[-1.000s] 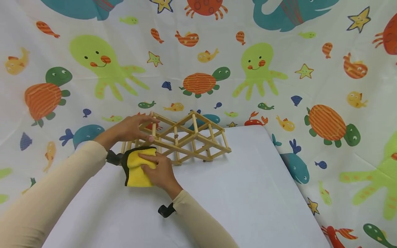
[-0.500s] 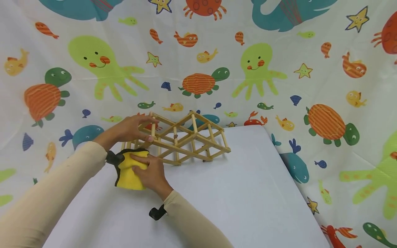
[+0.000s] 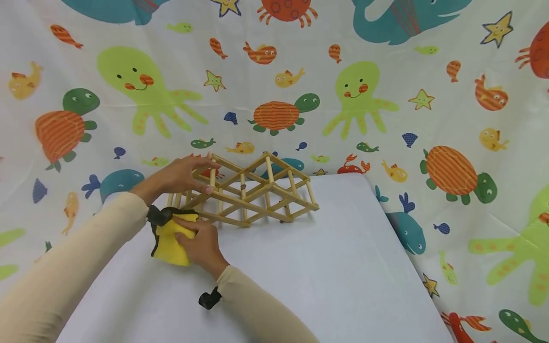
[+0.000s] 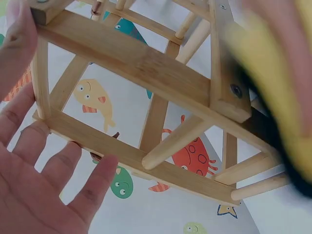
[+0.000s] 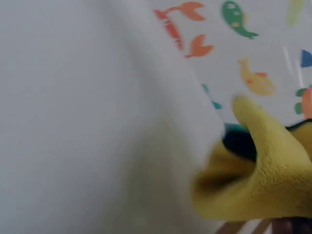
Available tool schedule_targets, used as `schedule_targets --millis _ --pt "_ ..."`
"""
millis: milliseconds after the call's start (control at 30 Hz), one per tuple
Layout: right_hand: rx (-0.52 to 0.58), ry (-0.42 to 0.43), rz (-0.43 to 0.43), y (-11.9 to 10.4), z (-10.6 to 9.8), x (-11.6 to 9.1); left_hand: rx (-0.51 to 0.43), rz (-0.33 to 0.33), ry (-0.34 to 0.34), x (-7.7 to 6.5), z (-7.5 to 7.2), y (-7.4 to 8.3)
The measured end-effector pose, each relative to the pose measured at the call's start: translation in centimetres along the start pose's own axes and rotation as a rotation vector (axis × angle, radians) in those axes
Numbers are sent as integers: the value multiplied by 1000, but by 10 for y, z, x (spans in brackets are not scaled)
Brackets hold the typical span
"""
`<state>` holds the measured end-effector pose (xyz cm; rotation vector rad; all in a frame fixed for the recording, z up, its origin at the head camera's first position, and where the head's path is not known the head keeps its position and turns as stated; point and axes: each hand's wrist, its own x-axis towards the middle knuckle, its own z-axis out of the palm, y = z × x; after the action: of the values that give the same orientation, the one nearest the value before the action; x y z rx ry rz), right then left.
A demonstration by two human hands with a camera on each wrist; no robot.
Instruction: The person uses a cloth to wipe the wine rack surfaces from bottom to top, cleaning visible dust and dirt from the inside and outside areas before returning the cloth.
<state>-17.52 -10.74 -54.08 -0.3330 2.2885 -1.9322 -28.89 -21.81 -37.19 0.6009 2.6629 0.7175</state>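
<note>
A folding wooden lattice rack [image 3: 269,170] with round dowels stands at the back of the white table. My left hand [image 3: 182,175] holds its upper left end, thumb at a corner and fingers around the bars [image 4: 131,58] in the left wrist view. Below that wrist, my right hand [image 3: 203,244] grips a yellow cloth [image 3: 171,244] with dark edging, bunched near the rack's lower left end. A blur of the same cloth [image 4: 273,78] passes close to the rack's bars in the left wrist view. Folds of the cloth [image 5: 273,180] fill the right wrist view's lower right.
The white tabletop [image 3: 343,267] stretches right and forward of the rack. Behind and right of it hangs a curtain [image 3: 240,109] printed with sea animals, close to the rack's back. Dark cameras [image 3: 209,299] are strapped on both wrists.
My right hand has moved left with the cloth, from in front of the rack's left part to beneath the left wrist. My left hand and the rack have stayed in place.
</note>
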Motion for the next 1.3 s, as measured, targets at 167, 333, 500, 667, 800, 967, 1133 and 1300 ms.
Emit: schedule_targets --millis 167,333,500,667,800,967,1133,1300 --pt "-144 -44 62 15 8 -9 -16 -25 -3 0 2 2" --pt "-98 36 -132 18 10 -5 -24 -37 5 1 1 6" --pt "-80 18 -56 14 15 5 -48 -38 7 1 2 5" --pt "-191 -131 111 16 13 10 -29 -31 7 2 2 4" --pt "-359 -197 -5 18 9 9 -19 -28 5 2 1 4" --pt "-394 -156 -190 16 10 10 -18 -43 11 1 1 5" --pt "-396 -115 -175 14 15 12 -28 -55 10 0 3 6" --pt "-402 -91 -82 22 17 13 -44 -54 18 -2 4 6"
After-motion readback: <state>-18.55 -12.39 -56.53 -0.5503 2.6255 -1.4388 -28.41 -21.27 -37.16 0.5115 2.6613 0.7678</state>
